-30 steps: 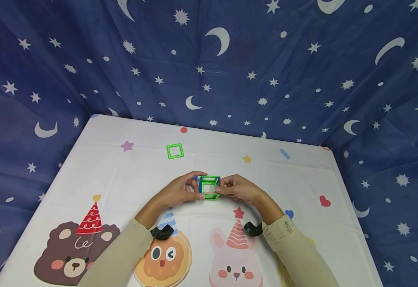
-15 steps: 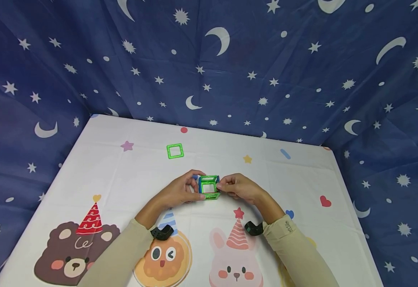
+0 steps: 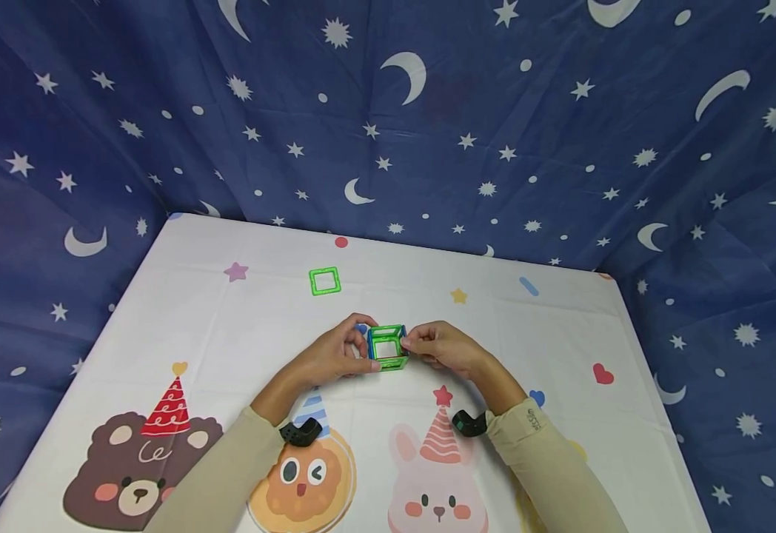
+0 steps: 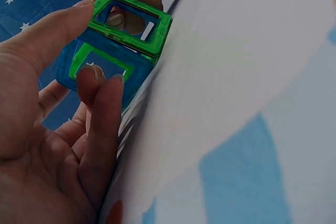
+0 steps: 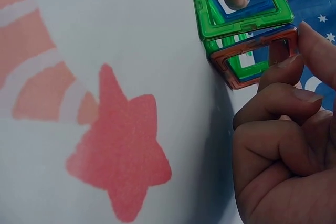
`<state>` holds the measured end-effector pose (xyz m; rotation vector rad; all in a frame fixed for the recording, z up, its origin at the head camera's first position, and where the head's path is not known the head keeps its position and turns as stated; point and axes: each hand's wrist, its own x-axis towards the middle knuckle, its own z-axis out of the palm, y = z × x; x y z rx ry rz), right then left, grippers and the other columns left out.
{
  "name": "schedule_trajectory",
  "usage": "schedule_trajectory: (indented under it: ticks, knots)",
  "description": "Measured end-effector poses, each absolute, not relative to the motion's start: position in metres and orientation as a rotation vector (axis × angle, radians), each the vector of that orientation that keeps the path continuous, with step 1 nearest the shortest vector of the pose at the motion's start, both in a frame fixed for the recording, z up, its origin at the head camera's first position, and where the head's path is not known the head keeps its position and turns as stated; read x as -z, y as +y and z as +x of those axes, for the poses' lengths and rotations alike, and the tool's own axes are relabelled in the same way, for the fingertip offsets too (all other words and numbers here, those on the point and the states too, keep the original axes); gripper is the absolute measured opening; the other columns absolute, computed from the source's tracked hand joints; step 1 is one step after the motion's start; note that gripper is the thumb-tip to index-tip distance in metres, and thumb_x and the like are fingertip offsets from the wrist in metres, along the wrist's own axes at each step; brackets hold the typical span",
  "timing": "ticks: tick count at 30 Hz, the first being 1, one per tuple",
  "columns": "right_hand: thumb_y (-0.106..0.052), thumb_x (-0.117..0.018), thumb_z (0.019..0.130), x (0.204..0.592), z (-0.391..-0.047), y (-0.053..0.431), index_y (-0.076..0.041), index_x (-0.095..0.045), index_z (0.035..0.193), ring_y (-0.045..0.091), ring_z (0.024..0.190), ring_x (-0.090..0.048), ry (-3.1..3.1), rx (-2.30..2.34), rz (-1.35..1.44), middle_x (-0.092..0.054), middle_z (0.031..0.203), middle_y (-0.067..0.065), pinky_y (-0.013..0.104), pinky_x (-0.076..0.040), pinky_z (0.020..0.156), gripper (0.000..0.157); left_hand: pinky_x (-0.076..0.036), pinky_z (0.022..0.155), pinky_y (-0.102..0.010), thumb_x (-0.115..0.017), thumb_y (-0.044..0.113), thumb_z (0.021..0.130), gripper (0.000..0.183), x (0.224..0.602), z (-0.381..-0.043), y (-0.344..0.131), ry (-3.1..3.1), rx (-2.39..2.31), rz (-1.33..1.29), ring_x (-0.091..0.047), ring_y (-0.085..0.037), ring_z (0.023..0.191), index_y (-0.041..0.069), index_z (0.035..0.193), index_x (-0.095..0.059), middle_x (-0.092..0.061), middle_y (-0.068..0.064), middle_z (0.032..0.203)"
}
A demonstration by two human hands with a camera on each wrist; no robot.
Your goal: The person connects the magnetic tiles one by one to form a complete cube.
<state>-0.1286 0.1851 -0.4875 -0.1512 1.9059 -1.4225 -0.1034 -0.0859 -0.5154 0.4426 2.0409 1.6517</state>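
A small cube of magnetic tiles (image 3: 395, 362) stands on the table between the two hands. Its near wall is a green square frame (image 4: 128, 39), and a blue square frame (image 4: 137, 74) forms the left side. On the right side an orange square frame (image 5: 239, 49) shows, with blue along its upper edge. My left hand (image 3: 335, 354) holds the cube, thumb on the near green wall and index finger at the far side. My right hand (image 3: 451, 348) pinches the right side between thumb and index finger, its other fingers curled in.
A loose green square tile (image 3: 326, 292) lies flat behind and left of the cube. The white tablecloth (image 3: 494, 333) bears printed animals, stars and hearts. A dark blue star-and-moon curtain (image 3: 441, 185) hangs along the back and sides.
The cube has shifted very slightly left, and my right hand has come along with it. My left index finger has drawn back a little. The loose green tile lies where it was.
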Motion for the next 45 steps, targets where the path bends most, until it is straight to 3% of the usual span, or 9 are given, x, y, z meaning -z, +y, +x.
schedule_trajectory:
  ticks: [9,19,27,36,45]
  knots:
    - [-0.033,-0.066,0.101,0.487,-0.132,0.186,0.001,-0.066,0.093,0.014,0.051,-0.031,1.931,1.420,-0.151,-0.038,0.059,-0.002,0.028,-0.025,0.049,0.034,-0.049,0.057,-0.025,-0.084,0.022,0.086,0.062,0.514,-0.103,-0.086,2.008,-1.663,0.440,-0.055,-0.015,0.061,0.022,0.136,-0.048,-0.060,-0.006,0.092]
    - [-0.032,-0.065,0.101,0.490,-0.132,0.186,-0.004,-0.066,0.088,0.011,0.050,-0.030,1.921,1.446,-0.112,-0.039,0.061,-0.003,0.025,-0.024,0.047,0.031,-0.049,0.057,-0.024,-0.084,0.019,0.085,0.066,0.514,-0.103,-0.085,1.976,-1.673,0.441,-0.056,-0.014,0.062,0.020,0.139,-0.047,-0.060,-0.010,0.096]
    - [-0.034,-0.072,0.095,0.487,-0.132,0.180,0.006,-0.060,0.089,0.014,0.050,-0.028,2.063,1.424,-0.105,-0.034,0.057,-0.003,0.029,-0.023,0.047,0.042,-0.049,0.057,-0.026,-0.085,0.021,0.085,0.066,0.514,-0.103,-0.086,1.975,-1.671,0.427,-0.056,-0.015,0.063,0.021,0.138,-0.048,-0.061,-0.010,0.095]
    - [-0.039,-0.072,0.094,0.490,-0.135,0.170,0.008,-0.058,0.084,0.015,0.051,-0.028,2.154,1.388,-0.064,-0.032,0.056,-0.005,0.028,-0.023,0.049,0.050,-0.050,0.058,-0.028,-0.067,0.036,0.100,0.046,0.514,-0.103,-0.085,1.984,-1.649,0.363,-0.053,-0.016,0.060,0.018,0.138,-0.048,-0.063,-0.004,0.092]
    - [-0.042,-0.069,0.095,0.490,-0.133,0.164,0.006,-0.057,0.080,0.015,0.056,-0.033,2.297,1.326,-0.062,-0.035,0.058,-0.006,0.029,-0.025,0.053,0.052,-0.047,0.057,-0.027,-0.069,0.030,0.099,0.049,0.512,-0.103,-0.084,1.954,-1.684,0.360,-0.050,-0.017,0.059,0.013,0.139,-0.047,-0.063,-0.004,0.092]
